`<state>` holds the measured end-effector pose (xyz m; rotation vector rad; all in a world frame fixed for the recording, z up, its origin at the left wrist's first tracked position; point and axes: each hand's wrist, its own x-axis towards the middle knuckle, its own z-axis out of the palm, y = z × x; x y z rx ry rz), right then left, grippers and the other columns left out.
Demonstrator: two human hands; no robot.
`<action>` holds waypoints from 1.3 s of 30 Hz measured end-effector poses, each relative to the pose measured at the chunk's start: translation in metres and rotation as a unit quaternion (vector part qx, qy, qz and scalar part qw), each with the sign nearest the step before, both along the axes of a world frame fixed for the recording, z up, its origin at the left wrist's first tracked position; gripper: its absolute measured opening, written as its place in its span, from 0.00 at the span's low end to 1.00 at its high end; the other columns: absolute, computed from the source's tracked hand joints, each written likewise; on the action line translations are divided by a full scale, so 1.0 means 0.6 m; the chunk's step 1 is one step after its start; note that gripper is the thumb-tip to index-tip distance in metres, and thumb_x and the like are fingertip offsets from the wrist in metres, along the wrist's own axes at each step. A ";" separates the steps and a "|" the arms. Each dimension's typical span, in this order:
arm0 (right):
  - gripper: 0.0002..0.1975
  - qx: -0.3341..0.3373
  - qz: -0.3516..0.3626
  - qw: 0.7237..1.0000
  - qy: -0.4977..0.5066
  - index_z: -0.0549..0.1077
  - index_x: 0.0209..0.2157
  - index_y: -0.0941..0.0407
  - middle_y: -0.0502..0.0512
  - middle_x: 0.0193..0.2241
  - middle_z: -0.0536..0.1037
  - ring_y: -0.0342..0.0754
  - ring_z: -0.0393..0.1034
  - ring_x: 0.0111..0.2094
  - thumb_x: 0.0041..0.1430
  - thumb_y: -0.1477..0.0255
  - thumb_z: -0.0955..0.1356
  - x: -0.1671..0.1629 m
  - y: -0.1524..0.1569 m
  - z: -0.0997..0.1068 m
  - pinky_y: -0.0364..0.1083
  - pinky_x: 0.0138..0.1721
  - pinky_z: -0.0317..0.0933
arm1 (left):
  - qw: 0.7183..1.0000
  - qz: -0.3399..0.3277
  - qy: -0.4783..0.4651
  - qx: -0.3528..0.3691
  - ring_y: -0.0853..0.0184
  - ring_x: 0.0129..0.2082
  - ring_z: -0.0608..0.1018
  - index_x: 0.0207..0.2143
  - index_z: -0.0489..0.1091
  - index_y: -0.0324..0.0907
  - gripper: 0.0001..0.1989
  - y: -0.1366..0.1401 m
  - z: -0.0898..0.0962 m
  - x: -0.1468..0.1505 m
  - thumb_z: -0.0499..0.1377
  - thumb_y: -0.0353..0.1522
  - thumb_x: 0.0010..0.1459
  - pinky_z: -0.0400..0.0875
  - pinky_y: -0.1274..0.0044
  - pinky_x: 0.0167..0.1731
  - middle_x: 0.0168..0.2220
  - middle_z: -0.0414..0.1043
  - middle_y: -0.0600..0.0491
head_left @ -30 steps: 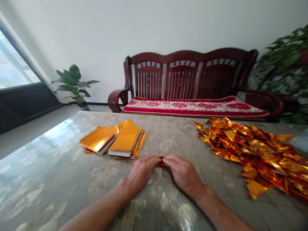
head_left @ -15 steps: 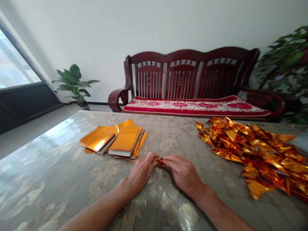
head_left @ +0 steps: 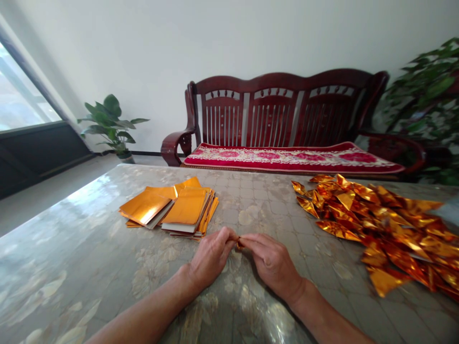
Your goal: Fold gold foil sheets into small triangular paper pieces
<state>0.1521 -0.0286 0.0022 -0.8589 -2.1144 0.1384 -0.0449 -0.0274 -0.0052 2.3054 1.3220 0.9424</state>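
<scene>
Near the middle of the table, my left hand (head_left: 213, 251) and my right hand (head_left: 271, 260) meet fingertip to fingertip. Both are closed in a pinch on one small piece of gold foil paper (head_left: 239, 244), mostly hidden behind the fingers. Just beyond my left hand lie stacks of flat gold foil paper sheets (head_left: 186, 208), some showing pale undersides. Off to the right of my right hand spreads a heap of folded gold foil pieces (head_left: 380, 220) with pointed ends.
A clear, shiny cover with a floral pattern lies over the table (head_left: 150, 267). Behind it stands a dark red wooden bench (head_left: 272, 110) with a red floral cushion (head_left: 287, 157). Potted plants stand at left (head_left: 111, 124) and right. Something translucent (head_left: 450, 210) sits at the right edge.
My fingertips have drawn slightly closer together, and less of the foil shows between them. The sheets and the heap stay where they were.
</scene>
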 end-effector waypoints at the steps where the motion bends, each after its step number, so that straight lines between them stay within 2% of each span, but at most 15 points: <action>1: 0.16 0.003 -0.010 1.000 0.002 0.77 0.45 0.54 0.56 0.41 0.81 0.47 0.76 0.41 0.64 0.80 0.61 0.000 0.000 -0.001 0.47 0.43 0.71 | 1.000 0.004 0.003 0.003 0.70 0.33 0.77 0.40 0.66 0.44 0.06 0.000 0.000 0.001 0.50 0.31 0.66 0.69 0.80 0.35 0.33 0.74 0.56; 7: 0.16 0.008 -0.039 0.999 -0.003 0.77 0.44 0.56 0.57 0.40 0.81 0.47 0.76 0.41 0.63 0.81 0.61 -0.001 0.000 -0.005 0.47 0.44 0.71 | 1.000 0.011 0.016 0.014 0.70 0.33 0.77 0.40 0.66 0.44 0.05 -0.001 0.001 0.003 0.51 0.30 0.66 0.69 0.80 0.36 0.33 0.74 0.56; 13: 0.16 0.008 -0.022 1.000 0.002 0.77 0.44 0.56 0.57 0.40 0.81 0.47 0.76 0.40 0.64 0.81 0.61 -0.006 -0.004 0.000 0.47 0.43 0.71 | 1.000 -0.002 -0.005 0.026 0.71 0.32 0.76 0.39 0.67 0.44 0.05 -0.001 0.006 0.002 0.51 0.30 0.65 0.68 0.81 0.35 0.32 0.73 0.56; 20: 0.17 -0.022 -0.003 1.000 0.006 0.77 0.46 0.54 0.56 0.40 0.80 0.47 0.75 0.41 0.63 0.81 0.61 -0.006 -0.005 -0.001 0.46 0.43 0.71 | 1.000 -0.008 -0.010 0.018 0.71 0.33 0.76 0.38 0.67 0.44 0.06 0.000 0.004 0.002 0.51 0.30 0.66 0.68 0.81 0.36 0.32 0.73 0.56; 26: 0.12 -0.052 -0.010 0.999 0.004 0.76 0.46 0.53 0.56 0.41 0.80 0.47 0.75 0.41 0.65 0.76 0.64 -0.004 0.000 -0.006 0.46 0.44 0.70 | 1.000 0.003 -0.011 0.022 0.71 0.33 0.76 0.40 0.68 0.45 0.08 0.005 -0.004 0.002 0.50 0.30 0.66 0.68 0.81 0.36 0.33 0.73 0.56; 32: 0.09 -0.078 -0.009 0.997 0.008 0.76 0.40 0.54 0.55 0.35 0.79 0.46 0.74 0.37 0.65 0.75 0.63 -0.002 0.002 -0.007 0.44 0.40 0.69 | 1.000 -0.005 0.014 0.025 0.70 0.33 0.76 0.40 0.68 0.44 0.08 0.005 -0.003 -0.001 0.49 0.30 0.67 0.67 0.81 0.36 0.33 0.74 0.55; 39: 0.09 -0.072 -0.035 0.996 0.033 0.76 0.35 0.54 0.54 0.31 0.77 0.46 0.72 0.33 0.63 0.76 0.63 -0.001 0.008 -0.006 0.43 0.36 0.67 | 0.994 -0.047 0.085 0.046 0.69 0.36 0.77 0.44 0.70 0.45 0.12 0.001 0.010 -0.004 0.50 0.26 0.65 0.69 0.80 0.38 0.35 0.75 0.54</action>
